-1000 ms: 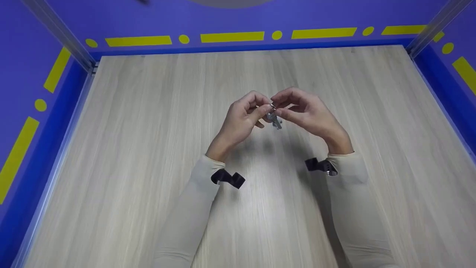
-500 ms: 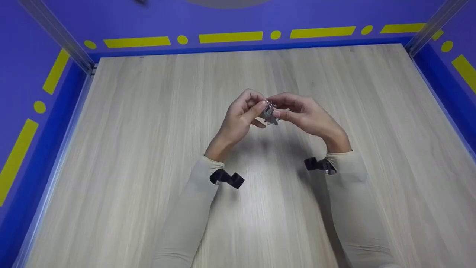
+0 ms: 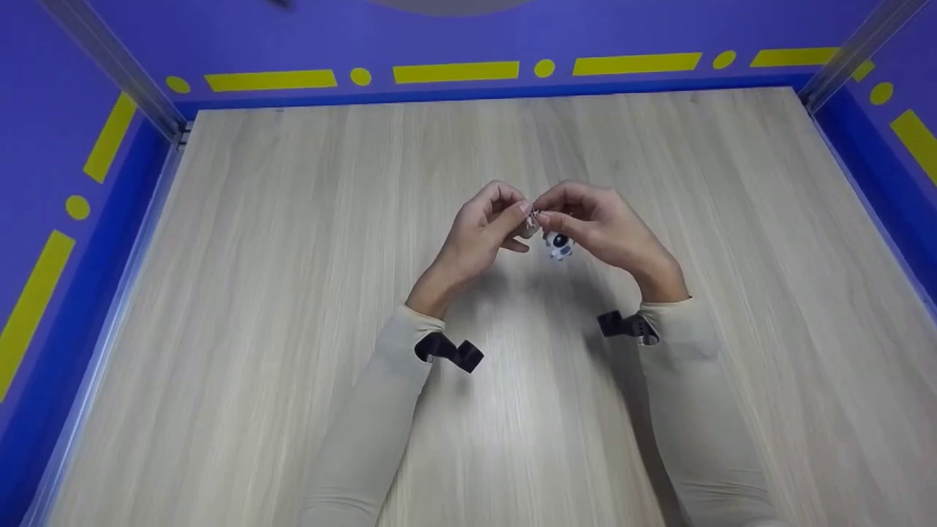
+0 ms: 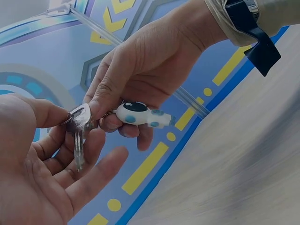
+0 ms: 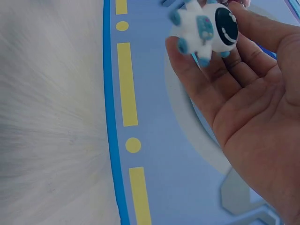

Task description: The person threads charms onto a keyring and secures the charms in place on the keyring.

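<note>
Both hands meet above the table near its middle. My left hand [image 3: 474, 228] pinches a silver key [image 4: 78, 124] by its head between thumb and fingertips, its blade pointing down in the left wrist view. My right hand [image 3: 611, 225] pinches right beside the key's head, where a small ring is mostly hidden by the fingertips. From there hangs a white and light-blue astronaut charm [image 3: 559, 244] with a dark visor, below the right thumb. The right wrist view shows this astronaut charm [image 5: 206, 29] large, in front of the right fingers.
Under the hands lies a wood-grain table [image 3: 293, 241]. Blue panels with yellow dashes and dots [image 3: 455, 72] rise along its back and sides, with metal posts [image 3: 124, 73] at the corners. Black straps [image 3: 448, 350] sit on both cuffs.
A second ago the keys hung below the joined fingertips. They were turned about in the fingers, and the astronaut charm has come into sight under the right hand. Both arms stay nearly in place.
</note>
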Action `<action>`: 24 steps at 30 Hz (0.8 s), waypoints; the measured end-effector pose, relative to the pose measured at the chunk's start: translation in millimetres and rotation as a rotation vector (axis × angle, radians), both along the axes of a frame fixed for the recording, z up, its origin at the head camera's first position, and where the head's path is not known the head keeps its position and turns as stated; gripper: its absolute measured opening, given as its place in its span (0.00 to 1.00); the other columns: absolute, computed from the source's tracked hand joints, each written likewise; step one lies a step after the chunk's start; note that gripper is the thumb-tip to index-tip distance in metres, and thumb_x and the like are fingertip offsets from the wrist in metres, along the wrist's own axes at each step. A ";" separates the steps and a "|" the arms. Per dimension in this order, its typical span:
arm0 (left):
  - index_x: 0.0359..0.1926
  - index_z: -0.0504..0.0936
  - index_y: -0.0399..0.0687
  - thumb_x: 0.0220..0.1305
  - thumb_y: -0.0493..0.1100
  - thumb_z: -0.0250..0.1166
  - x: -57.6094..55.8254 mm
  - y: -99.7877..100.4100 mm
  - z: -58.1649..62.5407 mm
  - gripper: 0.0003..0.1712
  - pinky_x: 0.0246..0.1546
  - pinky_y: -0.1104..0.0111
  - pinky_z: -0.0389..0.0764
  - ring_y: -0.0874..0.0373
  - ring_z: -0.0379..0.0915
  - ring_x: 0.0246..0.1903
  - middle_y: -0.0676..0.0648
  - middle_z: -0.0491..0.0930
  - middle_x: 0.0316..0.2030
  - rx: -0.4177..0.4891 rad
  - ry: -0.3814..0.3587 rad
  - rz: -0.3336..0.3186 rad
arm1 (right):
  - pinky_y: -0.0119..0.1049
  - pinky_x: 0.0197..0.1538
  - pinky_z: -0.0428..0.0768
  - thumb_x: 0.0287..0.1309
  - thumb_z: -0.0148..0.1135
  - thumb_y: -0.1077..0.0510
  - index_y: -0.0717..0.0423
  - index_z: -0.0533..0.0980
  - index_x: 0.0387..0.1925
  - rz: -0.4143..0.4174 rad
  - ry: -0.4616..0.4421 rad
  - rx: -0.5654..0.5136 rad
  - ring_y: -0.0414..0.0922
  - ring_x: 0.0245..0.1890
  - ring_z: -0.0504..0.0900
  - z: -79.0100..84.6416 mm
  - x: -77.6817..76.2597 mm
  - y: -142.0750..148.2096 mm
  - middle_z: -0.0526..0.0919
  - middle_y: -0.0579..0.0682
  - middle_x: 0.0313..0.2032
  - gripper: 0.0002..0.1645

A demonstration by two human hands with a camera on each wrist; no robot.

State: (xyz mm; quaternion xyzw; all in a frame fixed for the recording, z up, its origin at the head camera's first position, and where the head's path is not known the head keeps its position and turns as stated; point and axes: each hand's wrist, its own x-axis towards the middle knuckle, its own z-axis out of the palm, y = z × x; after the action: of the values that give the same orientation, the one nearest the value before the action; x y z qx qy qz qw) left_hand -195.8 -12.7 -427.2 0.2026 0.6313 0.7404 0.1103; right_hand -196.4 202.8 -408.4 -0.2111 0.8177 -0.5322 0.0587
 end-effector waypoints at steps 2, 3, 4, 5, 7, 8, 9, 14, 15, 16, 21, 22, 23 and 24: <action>0.49 0.73 0.37 0.83 0.36 0.55 -0.8 -0.3 0.0 0.05 0.41 0.62 0.88 0.57 0.80 0.35 0.44 0.79 0.38 0.002 -0.012 0.002 | 0.32 0.39 0.82 0.74 0.66 0.62 0.66 0.83 0.50 -0.001 -0.003 0.010 0.46 0.36 0.83 -0.1 -0.1 0.0 0.86 0.59 0.40 0.10; 0.50 0.73 0.36 0.83 0.36 0.56 -1.0 -0.6 0.3 0.05 0.40 0.62 0.89 0.57 0.80 0.34 0.44 0.79 0.37 0.002 -0.015 0.007 | 0.32 0.39 0.81 0.74 0.66 0.61 0.65 0.83 0.50 -0.001 -0.008 0.016 0.45 0.36 0.83 -0.2 -0.3 -0.1 0.86 0.57 0.40 0.10; 0.50 0.74 0.35 0.83 0.36 0.56 -1.2 -1.0 0.8 0.05 0.40 0.62 0.89 0.58 0.80 0.33 0.43 0.80 0.37 0.000 -0.013 0.015 | 0.31 0.39 0.81 0.74 0.67 0.61 0.65 0.83 0.50 0.001 -0.011 0.026 0.46 0.36 0.82 -0.4 -0.4 -0.1 0.86 0.57 0.40 0.11; 0.50 0.74 0.34 0.82 0.35 0.57 -1.3 -1.8 1.2 0.06 0.40 0.62 0.89 0.58 0.79 0.32 0.43 0.80 0.37 -0.001 -0.011 0.025 | 0.31 0.39 0.81 0.73 0.67 0.61 0.65 0.83 0.50 0.002 -0.014 0.039 0.46 0.36 0.82 -0.5 -0.5 -0.1 0.85 0.56 0.40 0.11; 0.51 0.75 0.32 0.80 0.34 0.59 -1.5 -3.9 2.5 0.06 0.40 0.62 0.89 0.58 0.79 0.31 0.43 0.80 0.38 -0.003 -0.004 0.043 | 0.31 0.40 0.81 0.71 0.69 0.62 0.64 0.83 0.50 0.013 -0.019 0.066 0.46 0.37 0.81 -1.1 -0.9 0.0 0.85 0.55 0.40 0.11; 0.51 0.76 0.31 0.79 0.33 0.60 -1.8 -5.1 3.1 0.07 0.40 0.62 0.89 0.58 0.80 0.32 0.43 0.81 0.39 -0.003 -0.001 0.050 | 0.31 0.41 0.81 0.70 0.70 0.62 0.65 0.83 0.50 0.021 -0.021 0.076 0.47 0.38 0.81 -1.5 -1.3 0.1 0.84 0.55 0.40 0.11; 0.50 0.77 0.30 0.78 0.32 0.61 -2.0 -6.5 3.8 0.07 0.40 0.62 0.89 0.58 0.80 0.32 0.43 0.81 0.39 -0.003 0.004 0.056 | 0.30 0.43 0.81 0.69 0.71 0.63 0.64 0.83 0.49 0.026 -0.022 0.087 0.47 0.39 0.81 -1.6 -1.6 0.0 0.84 0.55 0.40 0.11; 0.49 0.80 0.27 0.74 0.30 0.65 -4.9 -13.9 5.7 0.08 0.40 0.60 0.89 0.56 0.83 0.33 0.41 0.84 0.40 -0.011 0.047 0.091 | 0.32 0.50 0.82 0.66 0.74 0.66 0.65 0.83 0.50 0.053 -0.035 0.140 0.48 0.46 0.82 -3.2 -3.1 1.1 0.86 0.56 0.45 0.13; 0.49 0.80 0.27 0.74 0.30 0.65 -5.6 -15.2 5.8 0.08 0.40 0.60 0.89 0.55 0.83 0.34 0.41 0.84 0.40 -0.019 0.058 0.106 | 0.32 0.51 0.82 0.65 0.74 0.66 0.65 0.83 0.50 0.055 -0.041 0.149 0.48 0.47 0.82 -3.5 -3.5 1.4 0.86 0.56 0.46 0.14; 0.49 0.81 0.27 0.74 0.30 0.65 -6.3 -16.5 5.8 0.08 0.40 0.60 0.89 0.54 0.83 0.34 0.41 0.84 0.40 -0.030 0.070 0.122 | 0.33 0.51 0.82 0.64 0.74 0.66 0.64 0.83 0.51 0.058 -0.047 0.157 0.48 0.47 0.83 -3.7 -3.7 1.8 0.86 0.57 0.47 0.15; 0.51 0.82 0.29 0.75 0.33 0.66 -9.7 -20.5 5.5 0.10 0.41 0.61 0.89 0.48 0.84 0.39 0.40 0.83 0.43 -0.096 0.126 0.201 | 0.34 0.48 0.83 0.63 0.77 0.63 0.62 0.84 0.50 0.074 -0.067 0.200 0.47 0.46 0.84 -4.1 -4.3 4.0 0.87 0.53 0.45 0.16; 0.51 0.82 0.29 0.75 0.33 0.65 -10.4 -21.3 5.3 0.10 0.42 0.61 0.89 0.47 0.83 0.40 0.39 0.83 0.44 -0.107 0.142 0.212 | 0.34 0.47 0.83 0.63 0.77 0.63 0.62 0.84 0.50 0.076 -0.069 0.206 0.46 0.44 0.84 -4.2 -4.4 4.6 0.87 0.52 0.44 0.15; 0.52 0.82 0.29 0.75 0.33 0.65 -11.2 -22.0 5.1 0.10 0.42 0.62 0.89 0.47 0.83 0.40 0.38 0.82 0.46 -0.117 0.157 0.223 | 0.33 0.46 0.83 0.63 0.77 0.62 0.62 0.84 0.50 0.078 -0.073 0.208 0.46 0.43 0.84 -4.4 -4.6 5.3 0.87 0.52 0.43 0.15; 0.52 0.82 0.28 0.75 0.33 0.65 -11.9 -23.0 4.9 0.11 0.42 0.62 0.89 0.46 0.83 0.41 0.37 0.82 0.47 -0.127 0.173 0.233 | 0.33 0.45 0.83 0.63 0.77 0.62 0.61 0.84 0.50 0.077 -0.077 0.204 0.46 0.42 0.84 -4.6 -4.9 6.2 0.87 0.52 0.42 0.16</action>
State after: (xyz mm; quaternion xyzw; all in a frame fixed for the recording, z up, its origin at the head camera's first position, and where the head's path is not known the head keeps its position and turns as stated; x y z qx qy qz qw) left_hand -207.7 -35.7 -422.3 0.1837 0.7031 0.6867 -0.0188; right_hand -201.3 209.0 -413.0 -0.2149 0.8560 -0.4513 0.1319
